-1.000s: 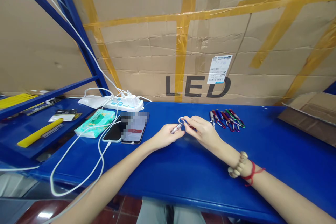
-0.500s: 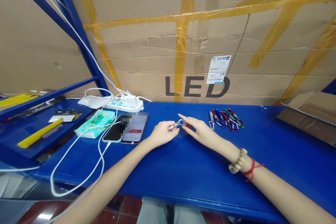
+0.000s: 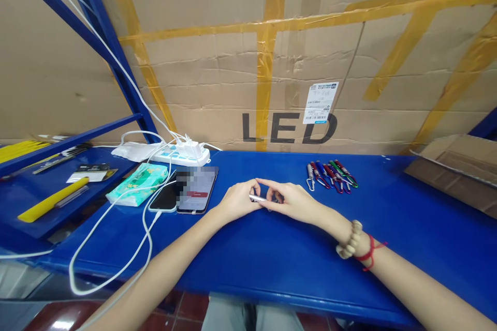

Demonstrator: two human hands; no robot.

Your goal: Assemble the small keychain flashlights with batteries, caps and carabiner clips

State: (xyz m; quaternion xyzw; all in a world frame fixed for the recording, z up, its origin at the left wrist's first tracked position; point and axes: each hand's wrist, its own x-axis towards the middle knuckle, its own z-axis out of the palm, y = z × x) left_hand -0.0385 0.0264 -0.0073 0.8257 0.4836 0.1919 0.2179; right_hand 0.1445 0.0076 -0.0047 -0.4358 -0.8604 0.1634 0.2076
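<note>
A small silver keychain flashlight (image 3: 257, 198) lies between my two hands above the middle of the blue table. My left hand (image 3: 237, 202) is closed on one end of it, with the fingers curled. From the right side, the thumb and index finger of my right hand (image 3: 297, 201) pinch the other end, and the index fingertip meets the left hand. Something dark and reddish shows partly behind my right fingers; I cannot make out what it is. To the right, several coloured keychain flashlights (image 3: 331, 175) with carabiner clips lie in a row.
Two phones (image 3: 197, 199) and a green tissue pack (image 3: 137, 184) lie left of my hands, with white cables across them. Behind is a white power strip (image 3: 182, 153). A large cardboard box (image 3: 217, 77) backs the table; a smaller carton (image 3: 458, 170) stands at right.
The silver flashlight has turned flatter and sits slightly lower. My right thumb and index finger have closed in on it, and its clip is now hidden. The view has shifted slightly.
</note>
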